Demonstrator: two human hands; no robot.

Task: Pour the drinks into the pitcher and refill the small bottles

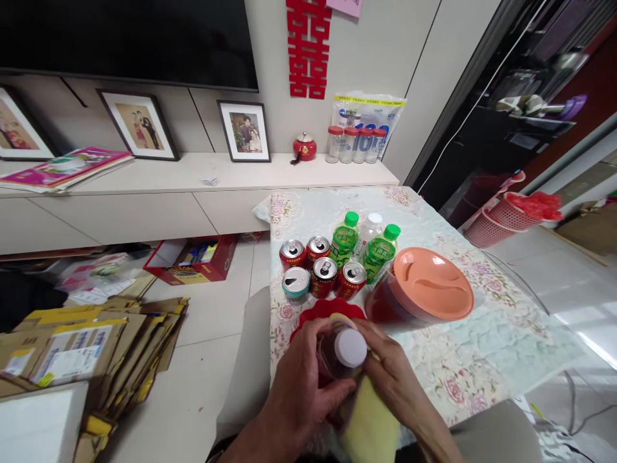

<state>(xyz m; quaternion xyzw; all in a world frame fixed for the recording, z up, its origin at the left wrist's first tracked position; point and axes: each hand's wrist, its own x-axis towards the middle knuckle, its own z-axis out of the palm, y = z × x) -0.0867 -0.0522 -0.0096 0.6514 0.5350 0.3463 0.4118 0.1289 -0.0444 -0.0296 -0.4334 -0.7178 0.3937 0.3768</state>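
Note:
My left hand (pixel 301 379) is wrapped round a dark bottle (pixel 330 357) with a pale lilac cap (pixel 351 348), held upright toward me. My right hand (pixel 393 373) grips a yellow cloth (pixel 371 421) pressed against the bottle's side; the cloth hangs down toward my lap. Just beyond my hands lies a red scalloped dish (pixel 308 313), partly covered by them. Several opened drink cans (pixel 324 276) stand close together behind it. Beside the cans are two green-capped bottles (pixel 345 239) and a clear white-capped bottle (pixel 370 230).
An orange lidded bucket (pixel 434 283) stands on the flowered tablecloth (pixel 463 360) at right. Behind, the white cabinet (pixel 193 177) bears picture frames, red-lidded jars (pixel 346 145) and a red pot (pixel 304 148). Flattened cardboard (pixel 120 347) and a red box (pixel 207 270) lie on the floor at left.

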